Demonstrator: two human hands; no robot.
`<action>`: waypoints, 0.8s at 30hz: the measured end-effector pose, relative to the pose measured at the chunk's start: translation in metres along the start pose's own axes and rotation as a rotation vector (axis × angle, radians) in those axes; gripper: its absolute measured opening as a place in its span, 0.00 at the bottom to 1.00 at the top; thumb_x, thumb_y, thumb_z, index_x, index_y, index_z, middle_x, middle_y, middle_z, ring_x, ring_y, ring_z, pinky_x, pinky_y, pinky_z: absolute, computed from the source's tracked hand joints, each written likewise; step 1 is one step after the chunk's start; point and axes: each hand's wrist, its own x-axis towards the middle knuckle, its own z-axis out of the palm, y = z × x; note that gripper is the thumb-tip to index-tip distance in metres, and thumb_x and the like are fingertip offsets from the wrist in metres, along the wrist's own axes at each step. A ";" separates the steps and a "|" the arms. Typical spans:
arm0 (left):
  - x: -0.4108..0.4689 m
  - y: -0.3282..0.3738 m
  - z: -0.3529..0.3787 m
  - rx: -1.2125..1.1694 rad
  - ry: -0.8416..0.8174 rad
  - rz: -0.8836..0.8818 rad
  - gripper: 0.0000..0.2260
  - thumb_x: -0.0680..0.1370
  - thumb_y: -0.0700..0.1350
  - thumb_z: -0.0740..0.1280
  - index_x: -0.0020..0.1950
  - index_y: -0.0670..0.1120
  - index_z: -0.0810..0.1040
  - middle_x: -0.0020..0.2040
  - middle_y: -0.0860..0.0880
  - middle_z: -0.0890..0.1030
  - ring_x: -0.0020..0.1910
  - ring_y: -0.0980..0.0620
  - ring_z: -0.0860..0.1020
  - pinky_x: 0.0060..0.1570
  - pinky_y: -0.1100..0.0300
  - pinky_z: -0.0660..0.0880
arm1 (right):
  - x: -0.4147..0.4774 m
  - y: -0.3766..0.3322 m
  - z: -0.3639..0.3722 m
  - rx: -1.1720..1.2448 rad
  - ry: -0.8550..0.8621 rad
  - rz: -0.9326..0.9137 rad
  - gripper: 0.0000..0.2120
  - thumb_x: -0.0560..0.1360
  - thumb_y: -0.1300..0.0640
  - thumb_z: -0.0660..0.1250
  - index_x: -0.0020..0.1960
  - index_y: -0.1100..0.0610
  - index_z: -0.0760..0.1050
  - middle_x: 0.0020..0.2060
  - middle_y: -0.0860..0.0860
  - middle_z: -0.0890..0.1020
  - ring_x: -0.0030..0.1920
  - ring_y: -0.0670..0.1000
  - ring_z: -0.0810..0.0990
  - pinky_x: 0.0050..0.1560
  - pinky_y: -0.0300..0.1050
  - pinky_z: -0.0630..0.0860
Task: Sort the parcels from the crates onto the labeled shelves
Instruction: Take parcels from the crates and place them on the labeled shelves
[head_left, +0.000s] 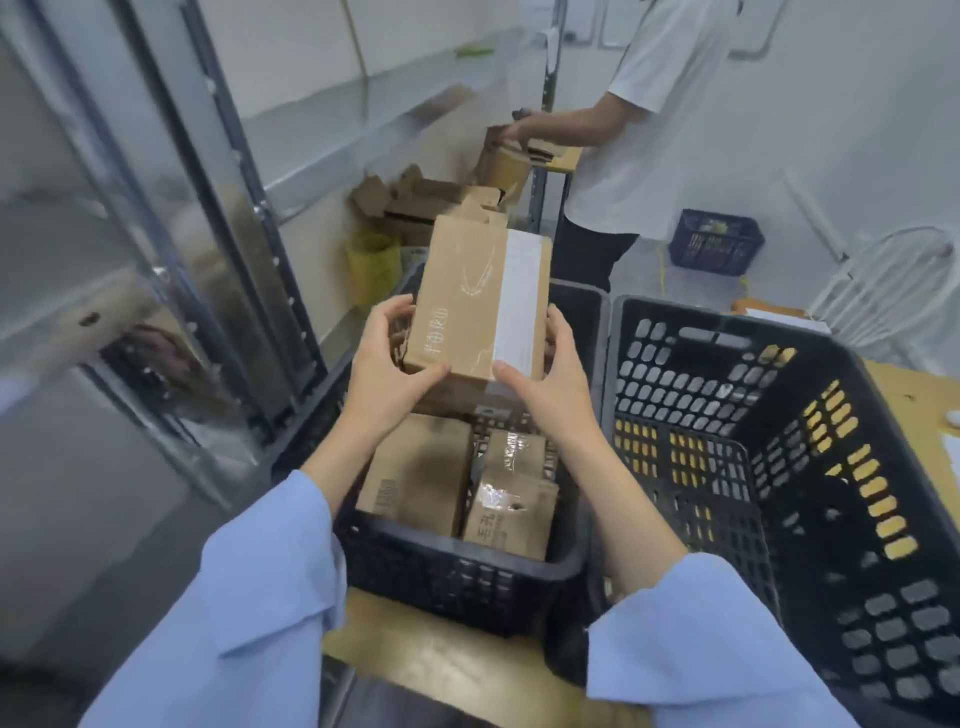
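The parcel (467, 312) is 1 brown cardboard box with a white label strip down its right side, held in the air above the far half of a black crate (457, 571). 2 hands grip it: the left hand (387, 364) has its fingers curled round the left edge and its thumb on the near corner, and the right hand (550, 379) clasps the right edge the same way.

Under it, 3 more boxes lie in that crate – a large plain box (421, 473), a small taped box (514, 449) and a bigger taped box (511, 514) in front of it. A second black crate (727, 395) stands touching the first on the right; both sit on a wooden table (431, 660). A third, blue crate (717, 241) is on the floor well beyond.

Metal shelves (171, 218) run along the left, their uprights just beside the first crate. Past the crates lie open cartons (415, 202) and 1 yellow bag (371, 262) – and a second person (639, 145) in a white shirt stands there, hands on cardboard.
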 end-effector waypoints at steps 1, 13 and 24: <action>-0.009 0.007 -0.004 0.034 0.024 -0.004 0.34 0.71 0.39 0.76 0.74 0.46 0.64 0.67 0.50 0.72 0.63 0.59 0.72 0.62 0.67 0.69 | -0.005 -0.003 -0.003 0.005 -0.028 -0.023 0.42 0.73 0.59 0.74 0.79 0.50 0.54 0.66 0.37 0.66 0.68 0.42 0.66 0.67 0.42 0.66; -0.147 0.088 -0.029 0.172 0.311 -0.045 0.40 0.71 0.43 0.76 0.78 0.51 0.59 0.74 0.53 0.65 0.69 0.57 0.68 0.67 0.58 0.70 | -0.069 -0.044 -0.033 -0.004 -0.351 -0.228 0.41 0.74 0.56 0.74 0.79 0.47 0.54 0.72 0.46 0.60 0.66 0.44 0.65 0.59 0.31 0.66; -0.279 0.130 -0.084 0.307 0.650 -0.130 0.33 0.71 0.40 0.76 0.71 0.53 0.65 0.66 0.59 0.69 0.62 0.56 0.72 0.61 0.53 0.75 | -0.153 -0.074 0.018 0.247 -0.679 -0.359 0.37 0.72 0.60 0.75 0.73 0.47 0.58 0.66 0.40 0.68 0.66 0.43 0.70 0.61 0.39 0.75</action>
